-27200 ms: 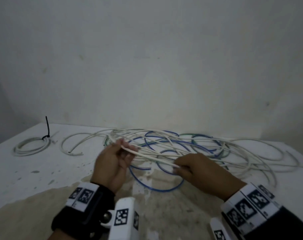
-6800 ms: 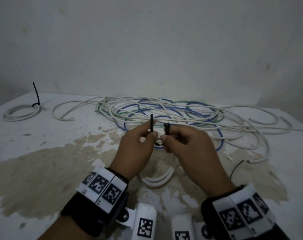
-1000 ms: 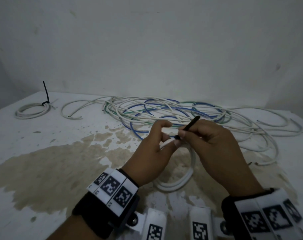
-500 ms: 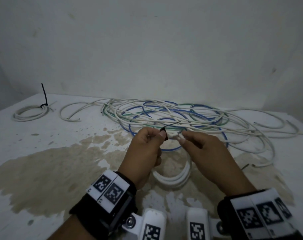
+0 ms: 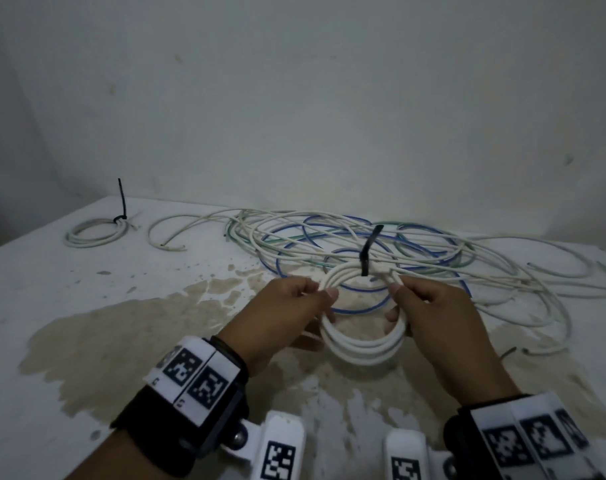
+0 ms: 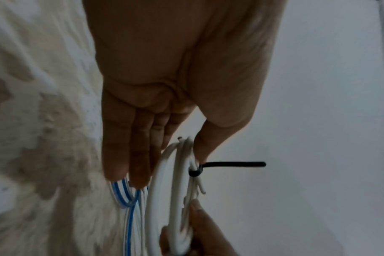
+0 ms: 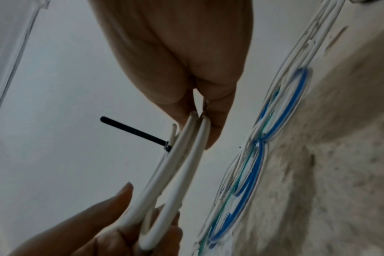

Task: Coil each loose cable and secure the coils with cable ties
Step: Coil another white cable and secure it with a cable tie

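White and stained brown, the surface sits in front of a plain grey wall. Nearest, a small white coil is held up between both hands. Its left side is pinched by the left hand, with the thumb pressed on the strands. Its right side is pinched by the right hand between thumb and fingers. A black cable tie is closed round the top of the coil, and its tail sticks up. Just behind the hands, a pile of loose cables, white, blue and green, is spread on the surface. Far off at the back left, another tied coil is seen lying flat.
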Action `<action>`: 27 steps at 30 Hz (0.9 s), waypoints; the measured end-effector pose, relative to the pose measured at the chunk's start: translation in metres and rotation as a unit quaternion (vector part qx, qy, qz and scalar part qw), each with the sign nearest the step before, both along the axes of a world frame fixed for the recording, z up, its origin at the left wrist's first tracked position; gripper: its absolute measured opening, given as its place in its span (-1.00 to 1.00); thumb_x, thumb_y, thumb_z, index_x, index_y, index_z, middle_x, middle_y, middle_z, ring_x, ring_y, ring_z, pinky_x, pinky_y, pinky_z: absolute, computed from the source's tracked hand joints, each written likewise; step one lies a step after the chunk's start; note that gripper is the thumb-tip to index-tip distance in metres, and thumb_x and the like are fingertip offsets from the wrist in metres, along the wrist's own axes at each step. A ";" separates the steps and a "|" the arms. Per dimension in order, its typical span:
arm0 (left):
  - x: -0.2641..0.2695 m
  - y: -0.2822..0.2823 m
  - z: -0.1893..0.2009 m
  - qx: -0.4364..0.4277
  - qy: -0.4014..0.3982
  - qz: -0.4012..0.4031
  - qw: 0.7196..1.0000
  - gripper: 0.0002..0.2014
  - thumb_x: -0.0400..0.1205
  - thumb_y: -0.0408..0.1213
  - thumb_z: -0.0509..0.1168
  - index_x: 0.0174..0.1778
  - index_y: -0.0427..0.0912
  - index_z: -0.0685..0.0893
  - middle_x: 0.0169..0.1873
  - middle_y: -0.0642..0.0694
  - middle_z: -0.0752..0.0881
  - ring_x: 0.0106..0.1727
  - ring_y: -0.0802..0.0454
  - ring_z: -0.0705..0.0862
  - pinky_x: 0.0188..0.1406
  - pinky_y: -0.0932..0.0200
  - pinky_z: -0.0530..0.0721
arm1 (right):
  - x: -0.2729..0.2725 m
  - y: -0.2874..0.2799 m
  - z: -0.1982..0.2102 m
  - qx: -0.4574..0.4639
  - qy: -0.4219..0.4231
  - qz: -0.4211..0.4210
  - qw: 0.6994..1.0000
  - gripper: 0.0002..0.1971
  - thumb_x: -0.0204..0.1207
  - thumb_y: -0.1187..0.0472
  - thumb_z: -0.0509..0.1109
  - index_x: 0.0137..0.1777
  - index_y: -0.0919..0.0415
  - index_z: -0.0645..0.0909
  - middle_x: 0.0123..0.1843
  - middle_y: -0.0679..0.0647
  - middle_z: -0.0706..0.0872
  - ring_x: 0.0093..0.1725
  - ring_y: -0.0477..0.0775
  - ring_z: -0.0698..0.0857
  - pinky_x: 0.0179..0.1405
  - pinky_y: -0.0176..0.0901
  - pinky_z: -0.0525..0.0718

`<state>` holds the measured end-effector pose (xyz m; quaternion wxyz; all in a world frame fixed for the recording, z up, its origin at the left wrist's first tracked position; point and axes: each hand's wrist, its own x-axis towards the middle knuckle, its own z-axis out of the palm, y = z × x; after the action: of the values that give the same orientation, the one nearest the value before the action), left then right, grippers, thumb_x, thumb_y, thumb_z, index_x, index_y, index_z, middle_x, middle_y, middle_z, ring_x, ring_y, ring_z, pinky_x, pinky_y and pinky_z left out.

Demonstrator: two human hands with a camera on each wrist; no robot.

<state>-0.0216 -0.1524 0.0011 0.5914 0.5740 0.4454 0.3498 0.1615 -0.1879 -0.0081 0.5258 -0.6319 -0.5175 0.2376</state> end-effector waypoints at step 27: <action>-0.256 0.055 -0.002 0.017 -0.182 0.372 0.910 -0.82 0.55 -0.43 0.39 0.00 -0.48 0.72 -0.16 -0.31 0.79 -0.21 -0.05 0.75 -0.28 0.25 0.78 | -0.255 0.117 0.021 -0.170 0.204 0.288 0.920 -0.87 0.62 0.14 0.32 0.04 0.16 0.65 -0.16 0.19 0.68 -0.34 0.10 0.70 -0.33 0.00 0.73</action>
<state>-0.2780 -0.0971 -0.0011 0.4791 0.3029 0.5056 0.6504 -0.0931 -0.0710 0.0129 0.4132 -0.4732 -0.5109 0.5867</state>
